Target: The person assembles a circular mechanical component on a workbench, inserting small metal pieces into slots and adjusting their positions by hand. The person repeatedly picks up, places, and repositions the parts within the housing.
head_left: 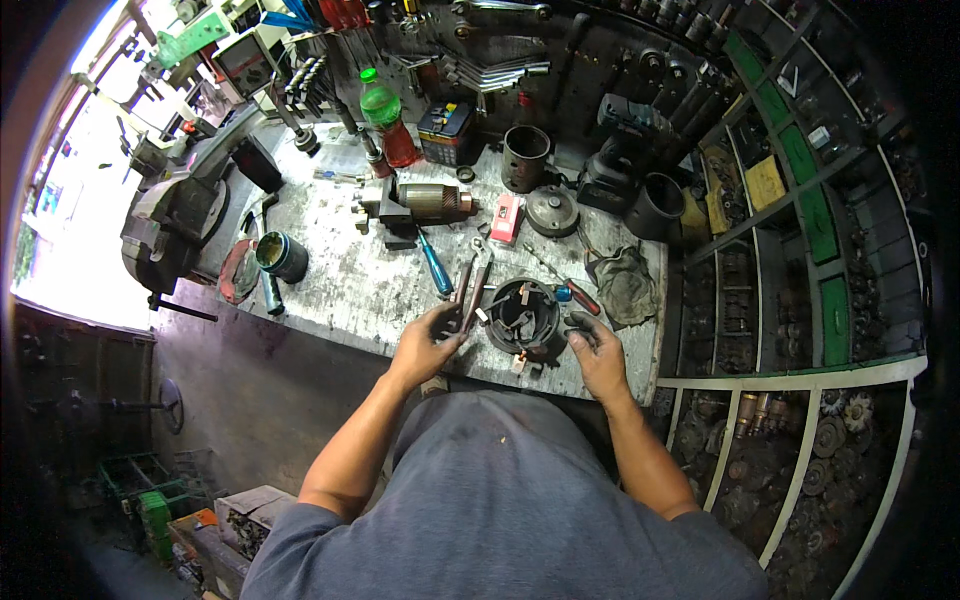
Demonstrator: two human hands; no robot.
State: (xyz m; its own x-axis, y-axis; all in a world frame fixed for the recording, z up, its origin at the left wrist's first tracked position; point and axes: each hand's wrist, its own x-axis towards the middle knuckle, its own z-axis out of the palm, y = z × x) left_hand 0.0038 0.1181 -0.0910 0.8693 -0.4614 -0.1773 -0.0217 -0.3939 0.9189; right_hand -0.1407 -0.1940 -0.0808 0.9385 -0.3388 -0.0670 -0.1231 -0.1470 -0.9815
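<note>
A pair of pliers (478, 268) with reddish handles points away from me, its handle ends between the thumb and fingers of my left hand (426, 345). Just right of it sits a round dark motor housing (523, 318), open at the top, with copper-coloured leads and a small metal tab at its near edge. My right hand (598, 358) is at the housing's right side, fingers partly bent, thumb apart, with nothing visible in it. A screwdriver with a red and black handle (582, 296) lies beyond that hand. A blue-handled screwdriver (435, 265) is left of the pliers.
An armature (430, 200), a red-and-white box (506, 218) and a round metal cover (552, 211) lie farther back. A grease tin (282, 257) and a vise (175, 215) are left. A grey rag (625, 285) is right; parts shelves (790, 378) stand beyond the bench.
</note>
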